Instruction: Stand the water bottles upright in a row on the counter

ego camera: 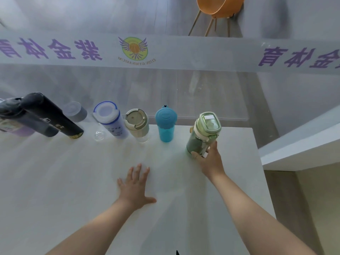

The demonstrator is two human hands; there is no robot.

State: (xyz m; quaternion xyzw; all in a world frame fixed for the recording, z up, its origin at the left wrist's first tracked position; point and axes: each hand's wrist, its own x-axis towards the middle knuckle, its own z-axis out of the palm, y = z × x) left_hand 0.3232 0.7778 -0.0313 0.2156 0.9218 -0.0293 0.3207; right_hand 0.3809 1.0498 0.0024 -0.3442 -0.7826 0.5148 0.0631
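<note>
Right hand (209, 161) is wrapped around the lower body of the green bottle (203, 134), which stands upright at the right end of the row, near the counter (55, 181) edge. Left hand (136, 188) is laid flat on the counter, fingers spread, nothing held. Blue bottle (166, 124), beige-lidded bottle (137, 125), purple bottle (110, 119) and black bottle (53, 116) are lined up to the left along the glass wall (202, 89). Orange chair (219, 8) is seen beyond the glass.
</note>
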